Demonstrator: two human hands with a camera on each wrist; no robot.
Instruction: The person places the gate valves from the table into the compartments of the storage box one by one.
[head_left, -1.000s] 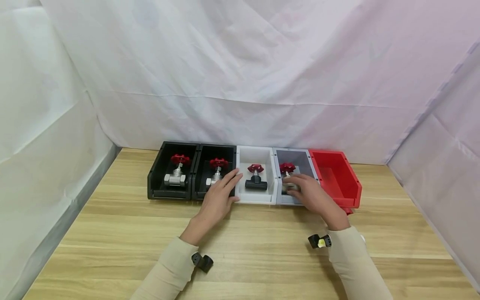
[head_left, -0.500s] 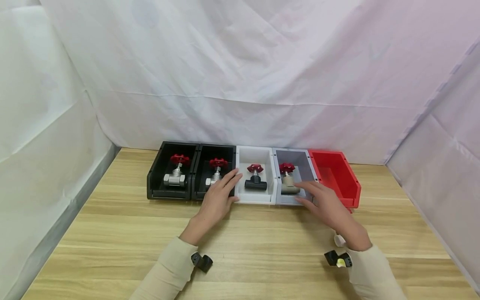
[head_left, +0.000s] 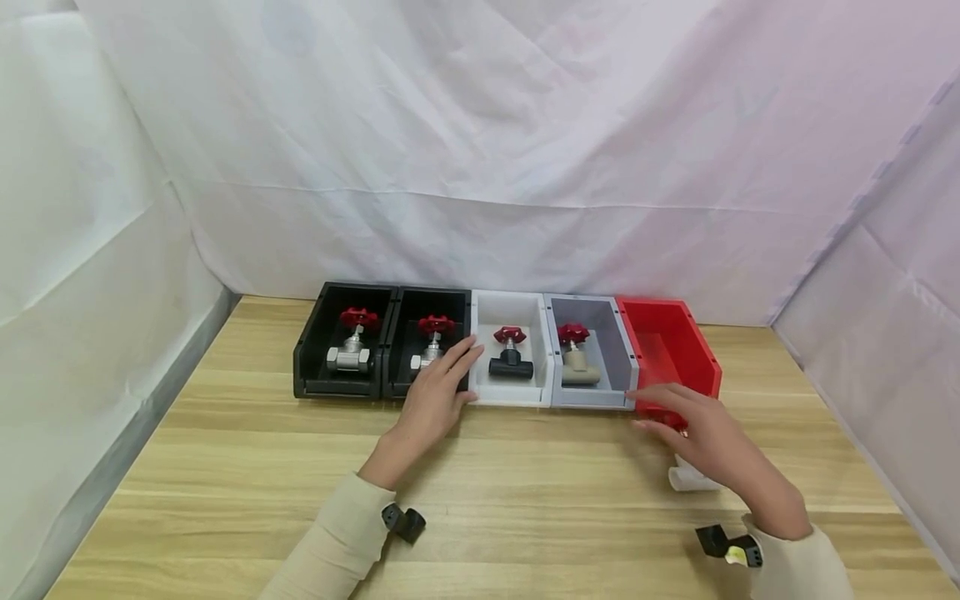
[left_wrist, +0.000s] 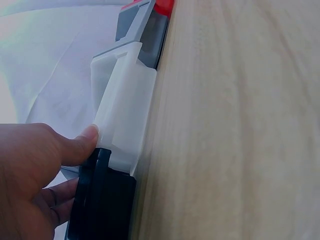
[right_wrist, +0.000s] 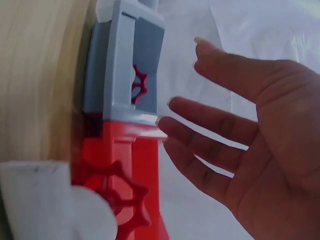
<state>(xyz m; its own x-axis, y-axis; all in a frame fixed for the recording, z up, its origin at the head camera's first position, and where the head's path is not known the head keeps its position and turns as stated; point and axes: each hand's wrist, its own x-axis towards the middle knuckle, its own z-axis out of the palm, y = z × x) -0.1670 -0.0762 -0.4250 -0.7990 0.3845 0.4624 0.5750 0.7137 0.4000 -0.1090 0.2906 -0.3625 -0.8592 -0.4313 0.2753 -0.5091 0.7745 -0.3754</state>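
My left hand (head_left: 433, 390) rests with relaxed fingers over the wall between the second black bin (head_left: 438, 300) and the white bin (head_left: 510, 304); its thumb (left_wrist: 82, 145) lies against the front rim. My right hand (head_left: 701, 425), fingers spread and holding nothing, hovers in front of the red bin (head_left: 678, 342). Beneath it on the table lies a valve with a white body (head_left: 690, 477) and a red handwheel (right_wrist: 116, 195), partly hidden by the hand. The grey bin (head_left: 611, 400) contains a beige valve (head_left: 579, 368) with a red handwheel.
A dark-bodied valve (head_left: 512, 365) sits in the white bin. Metal valves with red handwheels lie in both black bins, one metal valve (head_left: 350, 357) in the leftmost. The bins form one row along the white curtain (head_left: 480, 150) on a wooden table (head_left: 525, 517).
My right hand has released the beige valve in the grey bin and moved right and toward me, over the white-bodied valve. The left hand has stayed in place.
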